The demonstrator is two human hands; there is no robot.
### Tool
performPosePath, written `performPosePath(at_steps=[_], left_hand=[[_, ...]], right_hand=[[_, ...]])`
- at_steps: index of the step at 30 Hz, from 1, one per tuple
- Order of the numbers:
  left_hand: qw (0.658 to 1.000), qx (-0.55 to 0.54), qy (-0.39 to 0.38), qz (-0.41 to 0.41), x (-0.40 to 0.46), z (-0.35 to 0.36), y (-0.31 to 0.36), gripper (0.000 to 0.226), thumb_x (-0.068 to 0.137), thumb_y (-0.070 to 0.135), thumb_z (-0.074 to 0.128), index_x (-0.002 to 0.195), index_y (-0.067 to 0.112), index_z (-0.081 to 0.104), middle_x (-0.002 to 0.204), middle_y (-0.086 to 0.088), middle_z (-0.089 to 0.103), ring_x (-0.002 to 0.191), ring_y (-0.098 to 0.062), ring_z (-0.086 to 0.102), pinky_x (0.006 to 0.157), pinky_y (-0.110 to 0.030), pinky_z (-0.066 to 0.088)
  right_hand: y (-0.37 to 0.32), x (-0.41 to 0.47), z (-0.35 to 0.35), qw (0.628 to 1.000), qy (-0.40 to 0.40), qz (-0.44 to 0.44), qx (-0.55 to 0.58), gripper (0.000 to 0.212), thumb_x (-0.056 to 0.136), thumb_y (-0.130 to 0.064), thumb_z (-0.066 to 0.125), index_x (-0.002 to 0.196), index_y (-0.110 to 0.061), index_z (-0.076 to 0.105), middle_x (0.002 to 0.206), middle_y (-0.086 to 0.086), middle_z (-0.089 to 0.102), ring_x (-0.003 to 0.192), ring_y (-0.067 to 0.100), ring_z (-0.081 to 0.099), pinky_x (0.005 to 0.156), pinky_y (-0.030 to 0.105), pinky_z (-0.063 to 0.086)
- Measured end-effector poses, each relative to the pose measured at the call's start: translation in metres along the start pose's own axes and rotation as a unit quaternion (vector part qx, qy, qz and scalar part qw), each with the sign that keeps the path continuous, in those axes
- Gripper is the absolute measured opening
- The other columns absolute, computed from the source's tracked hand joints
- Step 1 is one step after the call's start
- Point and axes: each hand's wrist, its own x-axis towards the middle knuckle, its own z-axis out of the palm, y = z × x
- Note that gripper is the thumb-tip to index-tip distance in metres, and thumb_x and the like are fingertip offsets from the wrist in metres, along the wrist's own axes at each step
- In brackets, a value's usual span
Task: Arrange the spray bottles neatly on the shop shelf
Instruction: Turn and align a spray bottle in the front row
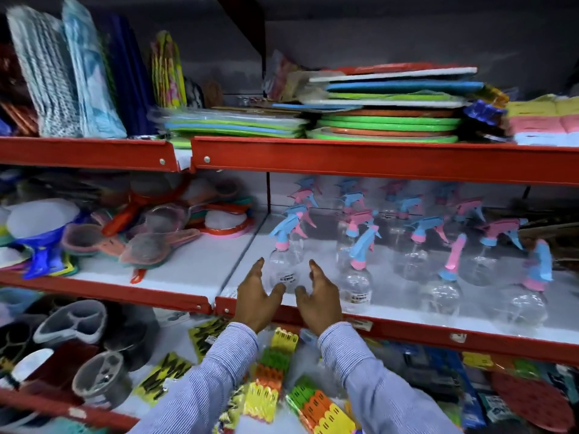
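Fingers (257,270) of both hands, left hand (255,296) and right hand (318,297), are spread, flanking a clear spray bottle (286,261) at the shelf's (407,324) front edge, contact unclear.

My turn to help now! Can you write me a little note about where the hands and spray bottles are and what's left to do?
Left hand: open, beside the front-left spray bottle.
Right hand: open, on that bottle's other side; contact unclear.
Bottles: clear, with pink-and-blue triggers, standing in rough rows on the middle shelf.
Done: back bottles stand upright in rows.
Left: front-row bottles have triggers pointing different ways and uneven gaps; straighten them, starting with this one.
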Motion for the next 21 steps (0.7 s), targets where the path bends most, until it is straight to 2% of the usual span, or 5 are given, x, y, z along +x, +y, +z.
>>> performPosePath(at_steps=[4, 8, 12, 18, 21], left_hand=[[0.999, -0.006, -0.051, -0.01, 0.022, -0.005, -0.011, 0.077, 0.082, 0.02, 0.065, 0.148, 0.007, 0.027, 0.149, -0.015, 0.043, 0.134, -0.028, 0.046, 0.107, -0.034, 0.041], [0.994, -0.036, -0.095, -0.028, 0.036, -0.005, -0.017, 0.079, 0.082, 0.02, 0.065, 0.148, 0.008, 0.024, 0.147, -0.014, 0.046, 0.131, -0.03, 0.049, 0.102, -0.032, 0.042], [0.992, -0.05, -0.115, -0.015, 0.046, -0.006, -0.021, 0.06, 0.079, 0.021, 0.067, 0.134, 0.02, 0.045, 0.122, -0.003, 0.063, 0.114, -0.026, 0.06, 0.089, -0.026, 0.043], [0.991, -0.071, -0.117, -0.001, 0.038, -0.012, -0.027, 0.054, 0.078, 0.015, 0.065, 0.129, 0.022, 0.051, 0.115, 0.002, 0.063, 0.11, -0.021, 0.061, 0.091, -0.027, 0.047], [0.991, -0.062, -0.115, 0.016, 0.029, -0.014, -0.028, 0.055, 0.079, 0.015, 0.066, 0.132, 0.02, 0.05, 0.116, 0.002, 0.063, 0.111, -0.021, 0.061, 0.095, -0.03, 0.048]], right_hand=[[-0.005, 0.027, 0.016, 0.996, -0.021, 0.082, -0.011, 0.065, 0.085, -0.016, 0.052, 0.145, -0.012, 0.027, 0.142, 0.017, 0.048, 0.13, 0.029, 0.047, 0.107, 0.036, 0.04], [-0.003, 0.042, 0.029, 0.994, -0.043, 0.095, -0.042, 0.063, 0.079, -0.026, 0.052, 0.14, -0.018, 0.037, 0.131, 0.01, 0.06, 0.118, 0.028, 0.057, 0.098, 0.035, 0.047], [-0.005, 0.046, 0.032, 0.996, -0.043, 0.076, -0.029, 0.051, 0.075, -0.023, 0.051, 0.126, -0.023, 0.05, 0.117, 0.006, 0.068, 0.105, 0.025, 0.063, 0.094, 0.036, 0.05], [-0.006, 0.033, 0.028, 0.997, -0.038, 0.067, -0.025, 0.041, 0.08, -0.013, 0.05, 0.12, -0.023, 0.054, 0.117, 0.004, 0.068, 0.106, 0.024, 0.063, 0.096, 0.034, 0.048], [-0.006, 0.023, 0.026, 0.997, -0.032, 0.063, -0.026, 0.042, 0.085, -0.008, 0.049, 0.126, -0.017, 0.05, 0.122, 0.008, 0.064, 0.112, 0.027, 0.06, 0.095, 0.028, 0.045]])
